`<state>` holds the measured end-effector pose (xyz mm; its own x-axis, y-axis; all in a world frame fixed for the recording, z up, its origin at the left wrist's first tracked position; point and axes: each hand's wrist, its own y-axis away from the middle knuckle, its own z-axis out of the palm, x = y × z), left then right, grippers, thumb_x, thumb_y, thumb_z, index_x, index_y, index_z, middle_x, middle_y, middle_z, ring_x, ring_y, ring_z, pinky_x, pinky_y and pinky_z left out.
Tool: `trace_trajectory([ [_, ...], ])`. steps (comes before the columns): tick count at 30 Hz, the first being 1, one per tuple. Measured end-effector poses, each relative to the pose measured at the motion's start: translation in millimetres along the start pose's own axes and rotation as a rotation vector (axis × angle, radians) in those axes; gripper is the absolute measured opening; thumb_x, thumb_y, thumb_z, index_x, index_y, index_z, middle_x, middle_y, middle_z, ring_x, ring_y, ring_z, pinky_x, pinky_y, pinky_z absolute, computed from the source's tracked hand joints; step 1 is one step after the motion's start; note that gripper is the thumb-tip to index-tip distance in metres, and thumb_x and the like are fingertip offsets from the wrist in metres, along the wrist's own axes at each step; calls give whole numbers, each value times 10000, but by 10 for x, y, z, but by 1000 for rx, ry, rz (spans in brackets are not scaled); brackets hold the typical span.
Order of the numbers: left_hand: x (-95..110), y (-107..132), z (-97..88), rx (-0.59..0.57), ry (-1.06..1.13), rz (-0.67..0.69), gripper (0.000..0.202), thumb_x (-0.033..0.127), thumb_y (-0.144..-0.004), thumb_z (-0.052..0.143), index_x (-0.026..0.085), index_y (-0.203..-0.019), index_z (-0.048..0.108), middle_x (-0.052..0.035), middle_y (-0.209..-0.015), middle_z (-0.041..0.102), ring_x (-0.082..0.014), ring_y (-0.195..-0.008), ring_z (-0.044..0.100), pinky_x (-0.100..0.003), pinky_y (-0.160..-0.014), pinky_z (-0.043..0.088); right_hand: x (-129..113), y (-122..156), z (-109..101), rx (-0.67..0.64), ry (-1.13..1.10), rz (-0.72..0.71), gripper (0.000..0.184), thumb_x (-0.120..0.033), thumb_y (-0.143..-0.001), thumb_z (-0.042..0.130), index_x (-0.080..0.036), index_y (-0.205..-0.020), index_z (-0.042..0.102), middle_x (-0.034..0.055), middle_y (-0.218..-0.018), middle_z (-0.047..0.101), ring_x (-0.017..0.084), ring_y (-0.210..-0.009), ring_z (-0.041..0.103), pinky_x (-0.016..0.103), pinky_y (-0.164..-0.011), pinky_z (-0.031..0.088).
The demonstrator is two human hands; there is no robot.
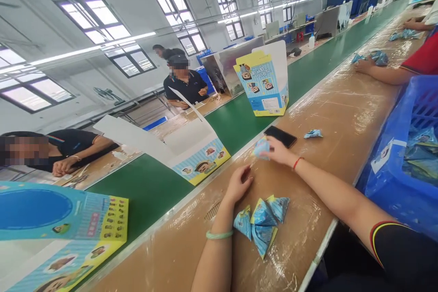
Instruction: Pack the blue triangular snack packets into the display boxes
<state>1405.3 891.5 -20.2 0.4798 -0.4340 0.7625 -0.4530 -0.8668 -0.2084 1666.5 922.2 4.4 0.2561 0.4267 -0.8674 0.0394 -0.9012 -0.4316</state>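
Note:
My right hand (279,151), with a red string at the wrist, grips a small blue packet (262,148) just above the brown tabletop. Beside it lies a black phone (280,136). My left hand (238,185), below a pale green bangle, rests near the table's conveyor-side edge; its fingers are loosely bent and apart, with nothing seen in them. Several blue and yellow pyramid-shaped packets (263,223) form a cluster right of my left forearm. Another blue packet (313,133) lies alone beyond my right forearm.
A green conveyor belt (239,121) carries open printed cartons, one upright (265,84), one in the middle (201,159) and one at near left (102,219). A blue crate (386,182) of packets stands at right. Co-workers sit across the belt and at far right.

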Motion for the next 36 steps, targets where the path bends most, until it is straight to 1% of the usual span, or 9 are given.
trace_trajectory([
  [5,14,8,91,58,-69,-6,372,284,-845,659,203,-1207,674,-115,-1198,700,-267,-1131,644,-497,-1059,487,125,-665,-617,687,-430,155,573,-635,-762,716,-195,-1122,645,70,-1152,688,181,-1068,640,356,-955,544],
  [10,45,56,105,66,-54,-2,336,303,-867,637,208,-1185,685,-118,-1201,698,-270,-1139,636,-480,-1046,489,410,-1263,-1074,928,-522,456,405,-539,-895,583,-233,-1159,595,42,-1162,649,138,-986,626,286,-761,578],
  [15,60,172,72,31,-9,-37,335,353,-898,626,216,-1198,684,-126,-1217,691,-277,-1152,633,-481,-1051,490,581,-1460,-799,827,-543,598,312,-457,-893,621,-216,-1091,616,21,-987,669,125,-855,620,287,-707,591],
  [21,143,219,112,31,-1,-60,330,343,-887,636,214,-1187,688,-129,-1193,693,-286,-1142,626,-482,-1039,489,423,-1193,-286,502,-523,576,342,-374,-729,836,-139,-919,676,49,-874,699,139,-744,639,277,-643,584],
  [25,240,165,167,43,-1,-78,308,308,-875,629,208,-1160,688,-120,-1182,702,-281,-1133,625,-486,-1039,479,48,-1448,-332,474,-346,232,486,-560,-829,721,-183,-1126,650,60,-1097,682,157,-951,671,295,-809,594],
  [27,293,135,189,44,-5,-82,299,292,-875,620,204,-1154,684,-116,-1183,704,-278,-1136,621,-483,-1039,472,-170,-1866,-357,468,-102,-47,570,-663,-903,573,-213,-1251,604,92,-1267,623,200,-1126,643,369,-954,571],
  [29,333,110,211,47,-9,-90,295,285,-875,617,196,-1149,682,-118,-1180,705,-276,-1137,618,-479,-1037,469,-351,-2357,-346,472,178,-178,631,-697,-956,439,-246,-1391,522,121,-1449,504,242,-1325,533,438,-1090,494],
  [33,355,64,268,42,2,-86,287,279,-869,632,186,-1135,687,-118,-1164,710,-271,-1126,619,-467,-1032,470,-454,-2951,-306,390,548,161,816,-681,-955,440,-144,-1560,329,231,-1543,385,357,-1445,388,567,-1132,407],
  [36,361,16,322,52,15,-76,285,263,-861,642,179,-1128,691,-116,-1156,711,-265,-1115,621,-455,-1027,470,-301,-2867,-331,213,796,274,745,-633,-924,518,-106,-1450,498,244,-1427,517,411,-1343,458,670,-1117,327],
])
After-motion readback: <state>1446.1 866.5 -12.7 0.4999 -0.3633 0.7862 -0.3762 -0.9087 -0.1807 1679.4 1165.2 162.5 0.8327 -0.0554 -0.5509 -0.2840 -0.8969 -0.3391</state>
